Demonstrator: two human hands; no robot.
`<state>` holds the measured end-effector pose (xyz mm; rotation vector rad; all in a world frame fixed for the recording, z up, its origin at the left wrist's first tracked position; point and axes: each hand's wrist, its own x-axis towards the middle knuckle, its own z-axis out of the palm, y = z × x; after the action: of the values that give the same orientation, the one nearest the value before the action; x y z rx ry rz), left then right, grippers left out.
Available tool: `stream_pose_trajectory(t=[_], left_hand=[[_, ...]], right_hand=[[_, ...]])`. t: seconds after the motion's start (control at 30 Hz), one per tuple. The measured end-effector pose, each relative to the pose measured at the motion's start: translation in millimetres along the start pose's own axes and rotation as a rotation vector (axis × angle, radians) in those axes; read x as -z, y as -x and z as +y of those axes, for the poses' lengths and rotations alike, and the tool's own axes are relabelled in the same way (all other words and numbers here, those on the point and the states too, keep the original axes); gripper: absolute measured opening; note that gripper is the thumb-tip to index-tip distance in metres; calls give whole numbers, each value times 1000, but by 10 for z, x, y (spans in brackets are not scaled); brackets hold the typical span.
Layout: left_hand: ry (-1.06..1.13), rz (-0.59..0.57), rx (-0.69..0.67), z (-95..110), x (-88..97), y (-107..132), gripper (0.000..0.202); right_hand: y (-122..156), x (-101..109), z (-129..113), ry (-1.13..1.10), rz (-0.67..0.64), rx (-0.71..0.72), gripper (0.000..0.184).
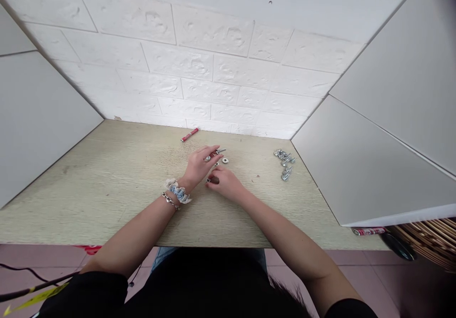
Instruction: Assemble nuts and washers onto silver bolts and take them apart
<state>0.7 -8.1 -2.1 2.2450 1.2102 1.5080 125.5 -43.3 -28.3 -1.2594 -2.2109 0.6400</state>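
Observation:
My left hand (199, 166), with a light blue scrunchie and a chain bracelet at the wrist, is closed on a metal bolt (222, 150) whose shank sticks out to the right past the fingers. Another shiny bit shows under its fingers, too small to name. Just below and to the right, my right hand (228, 183) pinches a small metal nut (208, 180) between thumb and finger. A round washer (225, 160) lies flat on the table near both hands. Between the hands is a small metal piece (216, 164), partly hidden.
Several bolts with washers (285, 158) lie in a loose group on the table (117, 185) at right. A red marker-like tube (189, 135) rests near the white brick-patterned wall. Grey panels flank both sides. At the right front edge are another red tube (368, 231) and a woven basket (427, 242).

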Motion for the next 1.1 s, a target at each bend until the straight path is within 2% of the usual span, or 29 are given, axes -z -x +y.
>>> stream_pose_trajectory(t=[0.13, 0.3, 0.4, 0.57, 0.83, 1.1], left_hand=[[56, 56, 126, -32, 5, -38, 26], [243, 134, 373, -90, -1, -90, 34], [376, 152, 493, -82, -2, -106, 36], [438, 185, 582, -27, 24, -130, 34], [453, 162, 565, 7, 24, -123, 34], [452, 145, 554, -16, 10, -110, 35]], right_hand=[[-16, 100, 44, 4, 89, 28, 8], [-80, 304, 202, -23, 311, -81, 13], [-128, 333, 277, -57, 362, -85, 14], [-211, 273, 336, -109, 263, -16, 14], [-277, 260, 371, -86, 157, 37, 11], [-279, 242, 352, -46, 150, 16, 10]])
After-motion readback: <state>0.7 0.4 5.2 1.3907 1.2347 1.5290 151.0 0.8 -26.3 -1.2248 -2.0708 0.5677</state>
